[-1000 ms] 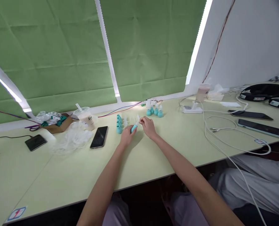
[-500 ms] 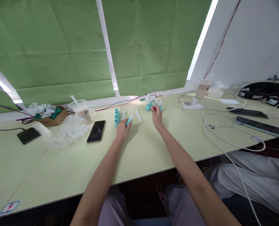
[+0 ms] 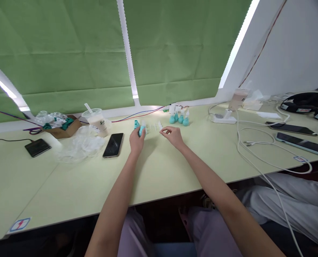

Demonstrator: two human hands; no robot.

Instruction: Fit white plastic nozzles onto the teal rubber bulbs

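Observation:
My left hand is closed round a small teal bulb-shaped piece, beside a standing teal piece and some clear plastic parts. Thumb and forefinger of my right hand pinch together at the near end of a strip of small white parts; what sits between those fingertips is too small to make out. Behind my right hand, several teal bulbs with white tips stand in a group.
To the left are a phone, a drink cup with a straw, crumpled clear plastic and a cardboard box. A power strip, white cables and two more phones lie to the right, near another person's leg.
My right hand has moved left from the group of bulbs to the white strip. My left hand has shifted slightly left, and the white tip seen earlier at its teal piece no longer shows.

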